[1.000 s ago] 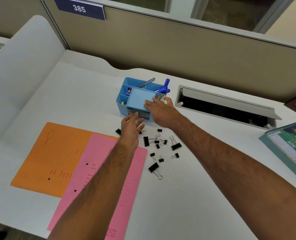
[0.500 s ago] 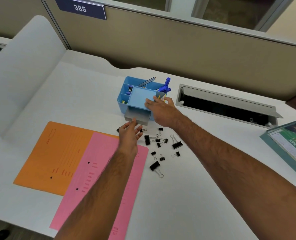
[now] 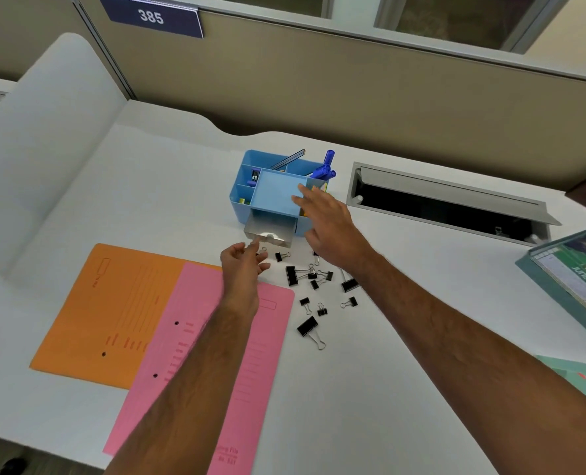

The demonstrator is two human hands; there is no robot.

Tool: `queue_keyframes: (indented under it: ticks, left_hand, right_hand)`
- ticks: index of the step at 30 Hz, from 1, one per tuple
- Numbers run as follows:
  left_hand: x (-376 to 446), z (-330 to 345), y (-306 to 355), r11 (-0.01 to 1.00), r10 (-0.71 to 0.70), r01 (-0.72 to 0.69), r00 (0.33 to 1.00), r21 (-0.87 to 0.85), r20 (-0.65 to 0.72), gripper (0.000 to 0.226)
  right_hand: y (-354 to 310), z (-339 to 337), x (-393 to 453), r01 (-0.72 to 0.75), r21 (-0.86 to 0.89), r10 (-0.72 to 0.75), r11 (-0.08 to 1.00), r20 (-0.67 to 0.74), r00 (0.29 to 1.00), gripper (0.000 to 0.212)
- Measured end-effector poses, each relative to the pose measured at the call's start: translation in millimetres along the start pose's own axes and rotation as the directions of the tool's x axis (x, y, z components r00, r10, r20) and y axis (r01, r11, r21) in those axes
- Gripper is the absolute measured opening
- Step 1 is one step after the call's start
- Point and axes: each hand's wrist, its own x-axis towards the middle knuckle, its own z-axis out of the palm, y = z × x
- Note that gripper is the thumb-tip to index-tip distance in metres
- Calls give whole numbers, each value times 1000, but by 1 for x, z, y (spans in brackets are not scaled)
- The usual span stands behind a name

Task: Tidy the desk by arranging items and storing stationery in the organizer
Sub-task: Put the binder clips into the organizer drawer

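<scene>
A blue desk organizer [image 3: 243, 195] stands at the middle back of the white desk, with blue pens [image 3: 324, 169] in its rear compartment. Its clear drawer [image 3: 267, 231] is pulled out toward me. My left hand [image 3: 243, 265] is just in front of the drawer, fingers loosely curled, the index fingertip at the drawer's front lip. My right hand [image 3: 329, 224] lies with straight fingers on the right part of the organizer's flat top. Several black binder clips [image 3: 291, 275] lie scattered on the desk under and beside my right wrist.
An orange folder [image 3: 113, 310] and a pink folder [image 3: 223, 365] overlap at front left, under my left forearm. An open cable hatch [image 3: 446, 204] sits right of the organizer. A calendar [image 3: 579, 279] lies at the right edge. A partition wall stands behind the desk.
The drawer has slid out of the organizer toward me as my left hand drew back with it. My right hand stayed on the organizer's top.
</scene>
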Motion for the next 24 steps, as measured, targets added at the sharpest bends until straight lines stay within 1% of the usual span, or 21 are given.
queue_keyframes:
  ticks: [2, 3, 5, 7, 10, 13, 15, 17, 19, 24]
  left_hand:
    - [-4, -9, 3, 989, 85, -82, 996, 126, -19, 30]
    - [-6, -15, 3, 971, 129, -121, 991, 207, -22, 27]
    - [-5, -25, 2, 896, 236, -214, 972, 390, -8, 23]
    - [-2, -33, -1, 767, 351, -315, 935, 558, 46, 19]
    - [4, -37, -5, 537, 455, -406, 878, 739, 151, 19]
    - [10, -33, -7, 280, 488, -429, 834, 859, 257, 28]
    - [15, -28, -7, 178, 481, -429, 823, 885, 302, 33]
    - [20, -23, -8, 119, 470, -428, 819, 896, 329, 36]
    - [23, -19, -10, 80, 461, -429, 816, 900, 349, 38]
    - [26, -19, -16, 44, 442, -410, 826, 911, 350, 38]
  right_hand:
    - [6, 5, -16, -18, 56, 27, 998, -148, 989, 55]
    - [10, 8, -23, -41, 74, 54, 996, -191, 980, 49]
    - [17, 16, -37, -88, 105, 109, 991, -213, 971, 39]
    - [25, 25, -48, -131, 112, 149, 985, -176, 973, 32]
    - [36, 41, -61, -200, 111, 208, 973, -61, 976, 28]
    - [40, 51, -64, -253, 71, 252, 965, 30, 967, 35]
    - [40, 54, -62, -265, 28, 262, 964, 70, 962, 41]
    - [40, 56, -58, -264, -11, 264, 964, 95, 960, 47]
    - [39, 59, -53, -253, -45, 257, 966, 120, 959, 51]
    - [41, 70, -48, -198, -114, 214, 974, 156, 964, 62]
